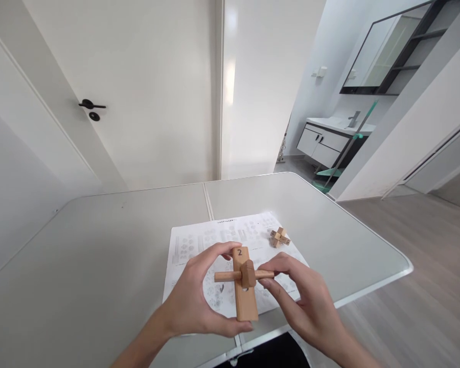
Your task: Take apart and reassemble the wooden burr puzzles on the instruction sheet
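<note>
A wooden block puzzle [246, 304] is held up over the table, its flat main piece upright and marked with a "2" near the top. My left hand [199, 294] is closed on it, fingers at the upper end and thumb under the lower end. Through a smaller block [248, 274] at its middle runs a thin wooden rod [227, 276], sticking out on both sides. The rod's right end is pinched between thumb and index finger of my right hand [301, 289]. A printed instruction sheet [184, 250] lies beneath, partly hidden by both hands.
Another small interlocking wooden puzzle [279, 237] sits on the sheet's right part. The grey folding table [99, 245] has a seam and a metal rim. Beyond stand a white door [157, 102] and, at right, a washbasin cabinet [322, 143] with a broom nearby.
</note>
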`<state>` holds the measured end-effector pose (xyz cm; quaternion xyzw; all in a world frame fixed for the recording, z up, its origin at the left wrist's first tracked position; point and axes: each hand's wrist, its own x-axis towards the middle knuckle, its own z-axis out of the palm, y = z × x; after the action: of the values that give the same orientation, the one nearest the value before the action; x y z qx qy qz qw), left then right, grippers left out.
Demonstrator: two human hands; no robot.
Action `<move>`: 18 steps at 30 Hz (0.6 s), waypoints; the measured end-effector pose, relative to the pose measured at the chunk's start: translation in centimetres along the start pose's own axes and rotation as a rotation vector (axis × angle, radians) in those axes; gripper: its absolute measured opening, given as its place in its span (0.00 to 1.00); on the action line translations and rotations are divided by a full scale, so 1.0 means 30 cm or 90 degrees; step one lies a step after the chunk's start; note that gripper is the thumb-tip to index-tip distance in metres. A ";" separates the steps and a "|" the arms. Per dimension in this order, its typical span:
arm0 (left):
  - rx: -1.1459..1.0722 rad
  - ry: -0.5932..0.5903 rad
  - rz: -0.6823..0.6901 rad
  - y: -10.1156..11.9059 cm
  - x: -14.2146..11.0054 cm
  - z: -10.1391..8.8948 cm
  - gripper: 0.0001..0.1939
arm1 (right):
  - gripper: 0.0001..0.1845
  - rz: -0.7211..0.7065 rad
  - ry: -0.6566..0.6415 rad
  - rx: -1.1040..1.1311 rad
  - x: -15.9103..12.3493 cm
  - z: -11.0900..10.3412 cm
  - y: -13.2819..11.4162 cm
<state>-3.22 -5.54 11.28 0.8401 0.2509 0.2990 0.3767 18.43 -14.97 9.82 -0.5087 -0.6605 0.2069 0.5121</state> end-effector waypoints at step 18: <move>-0.033 -0.030 0.029 0.025 0.012 0.007 0.48 | 0.06 -0.018 -0.058 0.075 -0.023 -0.024 0.037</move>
<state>-2.70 -5.84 11.86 0.8424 0.2150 0.2940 0.3971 19.55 -15.33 8.90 -0.4586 -0.6768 0.2610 0.5133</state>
